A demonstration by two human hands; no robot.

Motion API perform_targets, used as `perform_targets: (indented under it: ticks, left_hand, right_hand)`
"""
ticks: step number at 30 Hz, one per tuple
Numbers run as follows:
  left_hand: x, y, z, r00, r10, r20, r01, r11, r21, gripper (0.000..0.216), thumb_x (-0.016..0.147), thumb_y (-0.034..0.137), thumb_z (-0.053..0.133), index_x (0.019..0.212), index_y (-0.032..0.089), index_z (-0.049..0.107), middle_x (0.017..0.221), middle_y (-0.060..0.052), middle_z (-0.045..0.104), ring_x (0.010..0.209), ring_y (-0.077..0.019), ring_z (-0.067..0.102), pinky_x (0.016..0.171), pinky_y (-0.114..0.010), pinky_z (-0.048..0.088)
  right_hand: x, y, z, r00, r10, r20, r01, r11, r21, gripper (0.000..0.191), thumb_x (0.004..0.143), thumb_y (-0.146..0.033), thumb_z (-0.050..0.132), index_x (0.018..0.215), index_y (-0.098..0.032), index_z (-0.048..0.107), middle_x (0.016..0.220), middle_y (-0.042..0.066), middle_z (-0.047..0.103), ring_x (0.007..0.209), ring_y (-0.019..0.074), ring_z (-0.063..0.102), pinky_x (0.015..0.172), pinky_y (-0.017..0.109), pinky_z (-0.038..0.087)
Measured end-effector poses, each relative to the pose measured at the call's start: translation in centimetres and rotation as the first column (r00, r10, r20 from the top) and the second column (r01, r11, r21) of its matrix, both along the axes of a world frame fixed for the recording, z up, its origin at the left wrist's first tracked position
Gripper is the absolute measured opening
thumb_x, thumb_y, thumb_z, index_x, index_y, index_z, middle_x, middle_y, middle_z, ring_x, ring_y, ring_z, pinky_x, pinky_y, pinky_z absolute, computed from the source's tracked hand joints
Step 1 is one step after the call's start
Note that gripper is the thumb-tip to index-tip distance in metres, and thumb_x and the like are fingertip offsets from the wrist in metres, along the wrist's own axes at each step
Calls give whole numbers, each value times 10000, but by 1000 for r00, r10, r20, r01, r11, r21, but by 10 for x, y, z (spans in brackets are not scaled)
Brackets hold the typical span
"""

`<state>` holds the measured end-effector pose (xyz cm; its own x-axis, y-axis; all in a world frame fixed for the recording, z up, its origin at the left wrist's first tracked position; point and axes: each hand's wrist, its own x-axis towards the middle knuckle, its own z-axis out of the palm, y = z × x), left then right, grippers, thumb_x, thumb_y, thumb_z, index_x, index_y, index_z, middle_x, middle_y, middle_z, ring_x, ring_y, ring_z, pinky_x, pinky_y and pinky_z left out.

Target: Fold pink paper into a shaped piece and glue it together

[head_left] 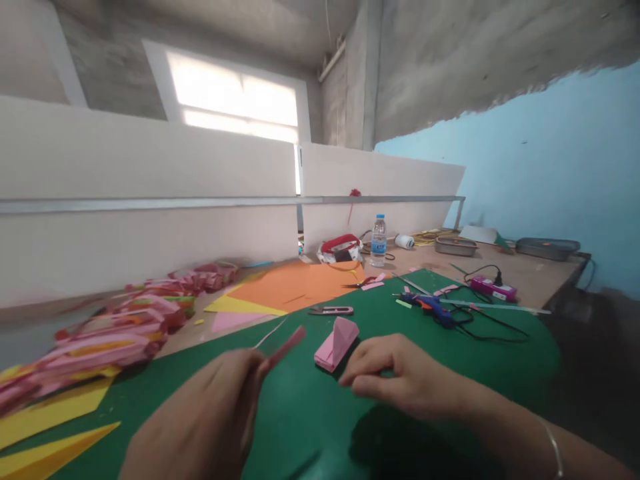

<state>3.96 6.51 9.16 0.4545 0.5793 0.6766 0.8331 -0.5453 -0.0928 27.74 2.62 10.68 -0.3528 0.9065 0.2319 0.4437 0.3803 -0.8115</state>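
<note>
My left hand (210,413) is closed round a narrow pink strip (285,347) that sticks up and to the right from its fingertips; motion smears both. My right hand (400,380) hovers low over the green mat (450,353), fingers curled loosely inward with nothing visible in them. Just beyond its fingertips lies a folded pink paper piece (336,343), apart from both hands.
A pile of pink, red and yellow folded paper (110,333) lies at left, with yellow sheets (50,413) near me. Orange paper (295,283), a cutter (331,310), a blue glue gun (430,308) with cable, a water bottle (379,240) and trays sit further back.
</note>
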Motion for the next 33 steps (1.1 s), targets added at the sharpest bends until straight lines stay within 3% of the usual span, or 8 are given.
perform_targets:
  ticks: [4, 7, 10, 15, 21, 27, 30, 33]
  left_hand:
    - [40, 7, 48, 987, 128, -100, -97, 958, 271, 212, 825, 187, 385, 658, 224, 511, 607, -17, 566, 581, -217, 577, 470, -283, 358]
    - [65, 7, 54, 994, 45, -101, -23, 978, 207, 219, 767, 68, 402, 688, 202, 556, 663, -32, 607, 636, -223, 597, 517, -296, 422]
    - [76, 9, 47, 990, -141, -19, 142, 983, 112, 257, 789, 73, 421, 908, 201, 611, 915, -52, 672, 811, -230, 632, 650, -330, 497]
    - [78, 21, 38, 908, -334, 253, 356, 934, -43, 219, 873, 235, 387, 1011, 206, 555, 1010, -50, 671, 836, -182, 645, 695, -299, 513]
    - [94, 54, 3, 986, -92, 140, 140, 913, -384, 473, 763, 574, 482, 916, 140, 591, 943, -129, 664, 922, -296, 616, 747, -421, 492]
    - [106, 64, -23, 989, -147, 25, 145, 916, -373, 65, 692, 259, 598, 711, 197, 589, 804, -50, 675, 788, -243, 617, 616, -312, 447]
    - [84, 54, -18, 972, -231, -31, 208, 921, -330, 158, 779, 164, 490, 643, 210, 556, 720, -22, 658, 742, -195, 602, 654, -301, 429]
    - [48, 40, -10, 932, -359, -52, 356, 933, -55, 220, 859, 129, 377, 746, 207, 547, 796, -22, 661, 831, -186, 598, 778, -333, 404]
  right_hand:
    - [-44, 18, 12, 814, -58, -578, -109, 962, -250, 320, 810, -444, 566, 782, -133, 641, 748, 39, 607, 685, 122, 569, 670, 263, 469]
    - [-55, 31, 21, 574, -136, -808, -160, 949, -273, 324, 732, -450, 656, 696, -141, 569, 665, 5, 567, 630, 101, 543, 646, 236, 453]
    - [-51, 41, 22, 475, -210, -855, -68, 959, -274, 281, 703, -399, 672, 700, -150, 541, 625, -20, 535, 582, 83, 519, 612, 217, 444]
    - [-3, 57, 37, 806, -297, -511, 346, 938, 0, 317, 837, -419, 382, 764, -155, 539, 648, 29, 586, 557, 122, 557, 601, 286, 467]
    - [92, 71, 84, 818, -511, -264, 571, 776, 268, 95, 813, -194, 474, 832, -155, 559, 661, 31, 578, 606, 136, 520, 588, 257, 362]
    - [85, 95, 37, 885, -462, 59, 411, 834, 367, 159, 794, -73, 457, 701, -151, 560, 623, 17, 602, 578, 118, 537, 570, 229, 357]
    - [64, 99, 13, 928, -341, 151, 265, 888, 374, 186, 819, -77, 440, 697, -153, 558, 575, -17, 579, 544, 99, 527, 553, 207, 363]
    - [45, 89, 6, 953, -230, 196, 136, 905, 402, 145, 819, -117, 492, 698, -149, 566, 591, -17, 573, 560, 101, 514, 543, 203, 349]
